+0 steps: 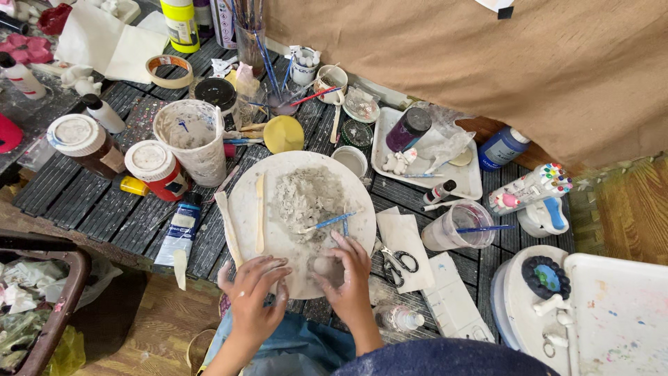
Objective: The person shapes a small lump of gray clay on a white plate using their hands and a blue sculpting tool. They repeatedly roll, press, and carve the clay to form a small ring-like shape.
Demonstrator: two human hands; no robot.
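- Head view: the left hand [252, 292] rests at the near rim of a round white board [278, 240], its fingers [268, 268] loosely curled and spread, gripping nothing that shows.
- The right hand [348, 275] lies on the board's near part, just beside the left hand; its fingers [342, 245] bend down over a small lump of grey clay [321, 265] and press on it. Whether they close around the lump I cannot tell.
- A larger heap of grey clay [306, 196] sits in the middle of the board, well above the small lump.
- A blue-handled brush [328, 223] lies across the near edge of the heap, just above the right hand's fingertips.
- A pale wooden stick [260, 212] lies upright along the left part of the board; a second wooden tool [228, 228] lies slanted at the board's left rim.
- The board lies on a dark slatted bench [83, 202].
- Left of the board stand a clay-smeared white cup [191, 139], a red jar with a white lid [156, 169] and a brown jar with a white lid [83, 143]; a blue paint tube [179, 233] lies near the second wooden tool.
- Right of the board, scissors [398, 263] lie on a white cloth [405, 244], near the right hand.
- Further right, a clear plastic cup [463, 224] holds a blue brush, and a white tray [424, 157] carries a purple bottle.
- A yellow disc [284, 134] lies just above the board.
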